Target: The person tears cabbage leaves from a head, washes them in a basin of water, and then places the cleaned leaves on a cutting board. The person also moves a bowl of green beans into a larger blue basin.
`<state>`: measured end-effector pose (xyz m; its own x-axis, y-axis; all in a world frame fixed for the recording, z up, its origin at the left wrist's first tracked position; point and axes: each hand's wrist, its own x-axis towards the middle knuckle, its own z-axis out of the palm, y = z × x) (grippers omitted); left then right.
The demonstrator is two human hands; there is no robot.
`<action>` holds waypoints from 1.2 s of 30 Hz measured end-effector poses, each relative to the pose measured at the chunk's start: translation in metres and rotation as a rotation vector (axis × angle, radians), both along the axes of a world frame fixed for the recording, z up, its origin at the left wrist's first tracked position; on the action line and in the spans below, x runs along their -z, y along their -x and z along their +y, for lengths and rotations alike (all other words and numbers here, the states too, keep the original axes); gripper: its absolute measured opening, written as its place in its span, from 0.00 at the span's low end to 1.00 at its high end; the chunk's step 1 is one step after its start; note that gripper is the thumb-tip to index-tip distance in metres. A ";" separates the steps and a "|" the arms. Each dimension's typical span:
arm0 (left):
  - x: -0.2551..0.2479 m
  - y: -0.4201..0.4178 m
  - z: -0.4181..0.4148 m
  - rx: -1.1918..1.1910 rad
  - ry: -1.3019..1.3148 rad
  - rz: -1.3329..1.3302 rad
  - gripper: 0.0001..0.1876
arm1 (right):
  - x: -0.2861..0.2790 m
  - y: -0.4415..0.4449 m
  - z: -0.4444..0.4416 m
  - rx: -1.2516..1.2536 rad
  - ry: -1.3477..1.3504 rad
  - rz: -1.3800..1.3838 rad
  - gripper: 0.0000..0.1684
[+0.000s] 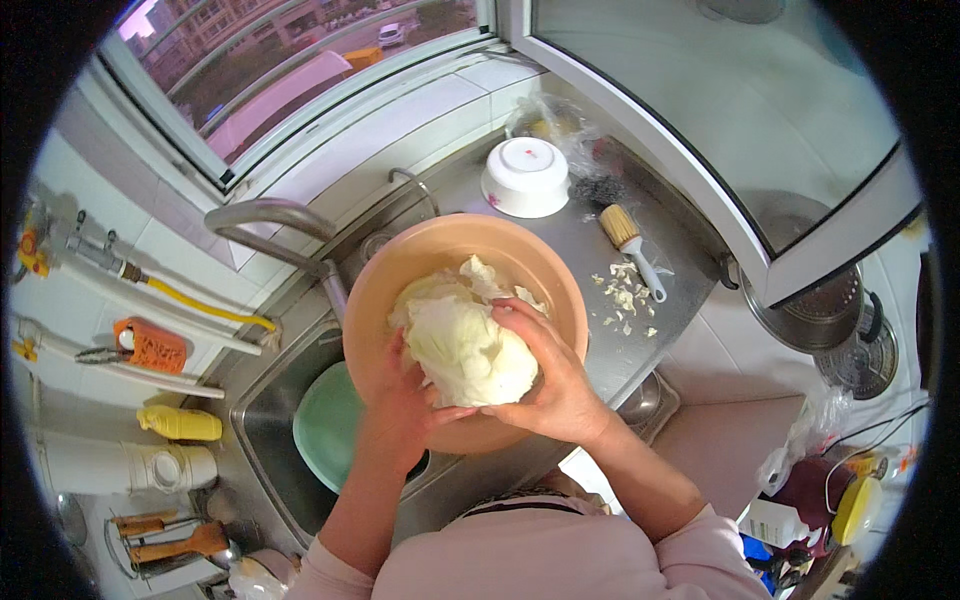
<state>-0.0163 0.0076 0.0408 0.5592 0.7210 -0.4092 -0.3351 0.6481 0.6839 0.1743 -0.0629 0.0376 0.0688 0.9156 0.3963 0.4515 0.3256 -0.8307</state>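
Note:
A pale green-white head of cabbage is held between my two hands over a round orange plastic basin. My left hand, slightly blurred, supports it from the left and below. On the other side my right hand curves around it, thumb low and fingers over the top. Torn pale leaf pieces lie in the basin behind the cabbage. The basin sits partly on the steel counter and partly over the sink. Its bottom is mostly hidden by the cabbage and my hands.
A green basin stands in the sink under a curved faucet. At the back are an upturned white bowl and a brush beside small scraps. An open window sash juts over the counter's right side.

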 end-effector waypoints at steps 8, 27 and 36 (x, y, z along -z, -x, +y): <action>0.031 -0.019 -0.011 -0.201 -0.093 -0.246 0.37 | -0.006 0.006 -0.011 -0.037 -0.003 -0.211 0.49; 0.032 0.041 0.012 -0.464 -0.735 0.210 0.55 | 0.018 0.007 0.000 -0.076 0.444 0.644 0.41; 0.036 0.029 0.006 -0.481 -0.891 0.258 0.61 | 0.005 0.045 0.009 -0.209 0.344 0.491 0.44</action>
<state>-0.0448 0.0137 0.0051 0.1042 0.9439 0.3134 -0.1998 -0.2888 0.9363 0.1295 -0.0537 0.0330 -0.0259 0.9987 0.0445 -0.0527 0.0431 -0.9977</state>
